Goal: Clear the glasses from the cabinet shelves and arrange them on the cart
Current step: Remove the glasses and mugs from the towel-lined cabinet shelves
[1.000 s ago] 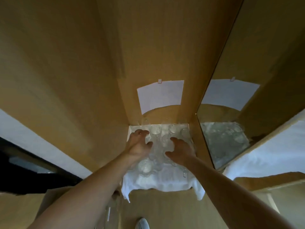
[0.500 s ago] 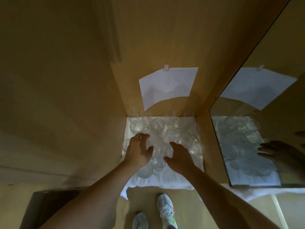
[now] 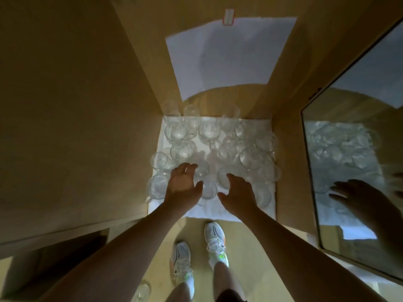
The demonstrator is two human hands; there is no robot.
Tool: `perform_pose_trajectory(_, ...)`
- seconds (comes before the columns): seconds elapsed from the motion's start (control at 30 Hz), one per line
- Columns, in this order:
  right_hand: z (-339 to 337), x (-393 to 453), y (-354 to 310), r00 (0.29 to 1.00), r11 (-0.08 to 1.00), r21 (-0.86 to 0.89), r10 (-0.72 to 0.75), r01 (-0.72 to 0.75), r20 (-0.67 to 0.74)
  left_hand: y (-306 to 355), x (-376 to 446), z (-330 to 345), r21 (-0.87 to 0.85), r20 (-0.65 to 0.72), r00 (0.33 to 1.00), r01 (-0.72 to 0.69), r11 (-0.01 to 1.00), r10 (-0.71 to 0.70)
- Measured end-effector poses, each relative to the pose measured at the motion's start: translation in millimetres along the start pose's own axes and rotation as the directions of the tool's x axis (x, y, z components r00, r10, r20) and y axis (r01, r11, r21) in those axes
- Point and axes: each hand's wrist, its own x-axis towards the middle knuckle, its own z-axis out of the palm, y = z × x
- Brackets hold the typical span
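Reaching into the wooden cabinet (image 3: 87, 105), left hand (image 3: 182, 186) fingers spread and relaxed over clear glasses (image 3: 209, 131) crowding the white-lined shelf (image 3: 209, 211) near its front edge, right hand (image 3: 237, 196) likewise loose beside it, mirrored door (image 3: 353, 171) at right.

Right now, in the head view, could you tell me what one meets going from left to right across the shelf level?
Wooden cabinet wall → glass at the cloth's left edge → left hand → right hand → glass near the right edge → mirrored door.
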Motion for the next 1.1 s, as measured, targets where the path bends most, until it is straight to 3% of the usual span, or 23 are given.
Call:
perform_pose_trajectory(0.27, 30, 11, 17, 0.998, 0.999, -0.005, 0.053, -0.053, 0.03, -23, -3, 32, 0.033, 0.072, 0.996, 0.049, 0.998, -0.051)
perform_pose_trajectory(0.6, 55, 12, 8, 1.0, 0.997, 0.07, -0.007, 0.008, -0.006, -47, -21, 53, 0.074, 0.071, 0.99, 0.113, 0.991, -0.119)
perform_pose_trajectory(0.87, 70, 16, 3, 0.998, 0.998, 0.016, -0.066, 0.065, 0.009, -60, -25, 63, 0.131, 0.065, 0.98, 0.177, 0.975, -0.187)
perform_pose_trajectory(1.1, 88, 31, -12, 0.992, 0.992, 0.021, -0.125, 0.124, 0.023, -74, -23, 83, 0.105, 0.166, 0.944, 0.272, 0.957, -0.286)
